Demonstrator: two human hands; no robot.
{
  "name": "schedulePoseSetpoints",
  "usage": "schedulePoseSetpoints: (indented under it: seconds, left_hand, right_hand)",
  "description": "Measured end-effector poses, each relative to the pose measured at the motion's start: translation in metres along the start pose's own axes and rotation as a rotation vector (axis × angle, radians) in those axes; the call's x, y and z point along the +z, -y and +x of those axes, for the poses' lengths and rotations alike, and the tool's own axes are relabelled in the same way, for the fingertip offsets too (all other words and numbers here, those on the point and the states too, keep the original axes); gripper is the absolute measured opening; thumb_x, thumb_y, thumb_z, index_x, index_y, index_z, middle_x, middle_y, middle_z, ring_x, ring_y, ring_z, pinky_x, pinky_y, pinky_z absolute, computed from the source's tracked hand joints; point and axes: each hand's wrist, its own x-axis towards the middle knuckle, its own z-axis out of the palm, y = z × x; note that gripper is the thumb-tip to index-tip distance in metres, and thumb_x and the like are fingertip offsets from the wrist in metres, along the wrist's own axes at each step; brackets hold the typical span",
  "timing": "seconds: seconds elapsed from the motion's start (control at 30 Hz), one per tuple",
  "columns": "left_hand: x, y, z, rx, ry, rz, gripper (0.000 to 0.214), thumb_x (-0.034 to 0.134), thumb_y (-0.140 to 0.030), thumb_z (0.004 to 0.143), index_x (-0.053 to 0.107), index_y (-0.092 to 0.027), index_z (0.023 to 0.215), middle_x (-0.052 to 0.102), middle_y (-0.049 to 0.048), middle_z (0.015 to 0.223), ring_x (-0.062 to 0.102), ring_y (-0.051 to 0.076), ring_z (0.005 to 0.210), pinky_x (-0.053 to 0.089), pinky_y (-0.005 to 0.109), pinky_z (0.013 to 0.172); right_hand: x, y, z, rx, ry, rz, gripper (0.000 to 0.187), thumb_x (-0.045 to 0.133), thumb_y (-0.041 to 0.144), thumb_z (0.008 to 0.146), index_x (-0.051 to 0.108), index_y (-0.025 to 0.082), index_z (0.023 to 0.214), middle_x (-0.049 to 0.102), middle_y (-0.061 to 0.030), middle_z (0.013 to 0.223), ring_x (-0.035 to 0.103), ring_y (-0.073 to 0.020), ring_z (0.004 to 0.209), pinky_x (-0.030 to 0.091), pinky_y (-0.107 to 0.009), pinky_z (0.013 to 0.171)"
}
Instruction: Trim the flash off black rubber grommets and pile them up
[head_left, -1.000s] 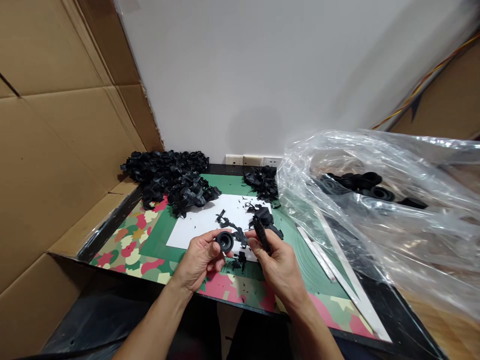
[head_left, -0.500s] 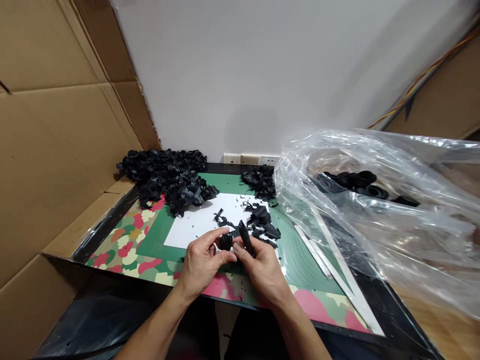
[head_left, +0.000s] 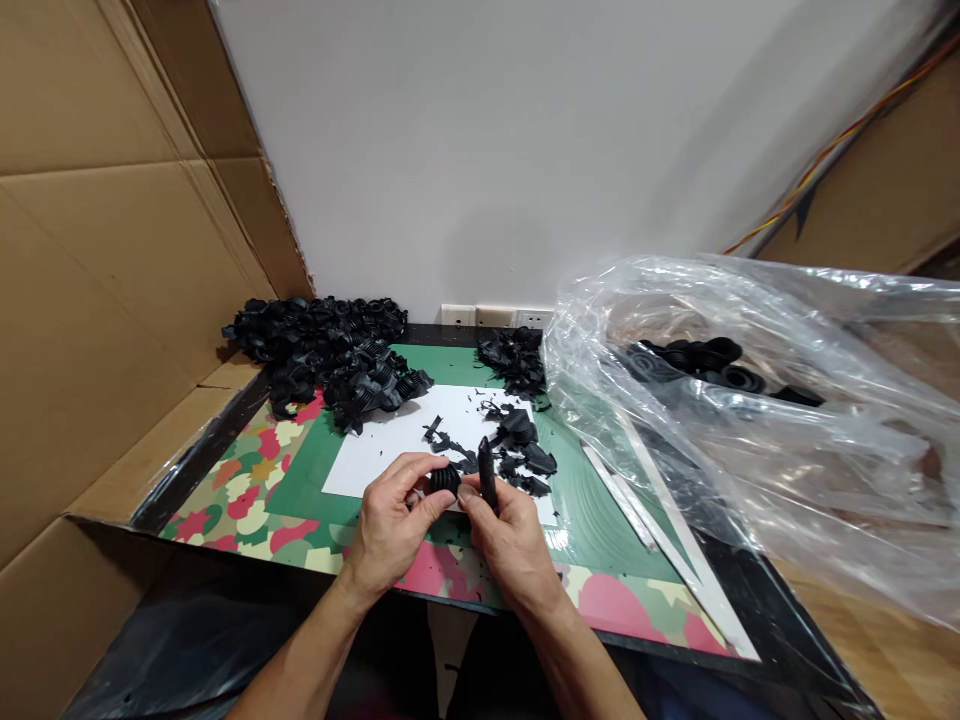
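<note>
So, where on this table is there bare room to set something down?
Mostly free, both bordering the black heap: the patterned mat left of the left hand, and the left end of the paper. Crowded: the paper's right half, under black scraps.

Black table [head_left: 795, 620], with a green mat [head_left: 307, 480] on it, camo round the edges. There's white paper [head_left: 360, 465] mid-mat, with black scraps [head_left: 519, 430] strewn over its right side. Big messy pile [head_left: 337, 350] back left, smaller heap [head_left: 517, 360] back right. White strips [head_left: 619, 498] run down the right, and a clear bag [head_left: 757, 450] slumps over that side.
</note>
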Motion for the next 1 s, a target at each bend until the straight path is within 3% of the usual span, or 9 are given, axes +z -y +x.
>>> schedulePoseSetpoints:
  seconds: [0.17,0.23,0.33,0.53,0.67,0.8,1.0]
  left_hand:
    - [0.010,0.000,-0.004,-0.237,-0.064,-0.276,0.027,0.070,-0.027,0.071,0.065,-0.017,0.095,0.063,0.0016,0.076,0.055,0.011,0.058,0.049,0.022,0.054]
    - [0.011,0.000,-0.005,-0.265,-0.098,-0.329,0.027,0.072,-0.028,0.069,0.063,-0.016,0.092,0.064,0.0018,0.077,0.056,0.012,0.060,0.050,0.023,0.055]
    - [0.010,0.002,-0.004,-0.187,-0.113,-0.268,0.023,0.071,-0.025,0.070,0.064,-0.016,0.090,0.063,0.0031,0.085,0.057,0.012,0.066,0.049,0.022,0.058]
    - [0.006,0.004,-0.002,0.067,-0.021,0.022,0.012,0.062,-0.019,0.078,0.064,-0.018,0.090,0.061,0.0046,0.089,0.057,0.015,0.077,0.047,0.024,0.065]
    - [0.008,0.000,-0.003,0.187,0.041,0.147,0.016,0.058,-0.016,0.081,0.063,-0.019,0.096,0.062,0.0058,0.092,0.058,0.018,0.085,0.047,0.029,0.073]
    - [0.011,-0.003,-0.004,0.215,0.045,0.201,0.029,0.052,-0.013,0.084,0.061,-0.021,0.110,0.060,0.0078,0.101,0.057,0.021,0.098,0.047,0.034,0.084]
    - [0.015,-0.002,-0.005,0.134,-0.090,0.075,0.016,0.055,-0.015,0.080,0.066,-0.020,0.091,0.059,0.0061,0.094,0.057,0.020,0.093,0.048,0.031,0.080]
  right_hand:
    - [0.015,0.002,-0.004,0.131,-0.079,0.308,0.035,0.069,0.049,0.067,0.056,0.018,0.075,0.031,0.0116,0.044,0.021,-0.0047,0.038,0.018,-0.019,0.037]
    - [0.018,0.003,-0.004,0.168,-0.075,0.374,0.038,0.072,0.050,0.063,0.054,0.018,0.074,0.030,0.0126,0.043,0.020,-0.0038,0.037,0.017,-0.019,0.036]
    - [0.015,0.004,-0.003,0.182,-0.027,0.347,0.039,0.074,0.049,0.061,0.054,0.017,0.071,0.029,0.0129,0.044,0.019,-0.0030,0.037,0.016,-0.018,0.035]
    - [-0.003,0.008,0.000,0.141,0.066,0.173,0.039,0.069,0.052,0.069,0.056,0.015,0.068,0.028,0.0106,0.047,0.019,-0.0034,0.039,0.013,-0.019,0.035]
    - [-0.004,0.013,0.004,0.139,0.039,0.184,0.039,0.072,0.051,0.066,0.056,0.015,0.067,0.029,0.0108,0.045,0.021,-0.0034,0.039,0.013,-0.019,0.035]
    - [0.007,0.015,0.004,0.209,-0.077,0.430,0.040,0.077,0.048,0.058,0.051,0.018,0.063,0.033,0.0123,0.042,0.018,-0.0012,0.034,0.016,-0.017,0.033]
    - [0.019,0.014,-0.001,0.269,-0.098,0.623,0.039,0.078,0.042,0.055,0.047,0.018,0.059,0.042,0.0099,0.044,0.018,0.0008,0.031,0.018,-0.016,0.030]
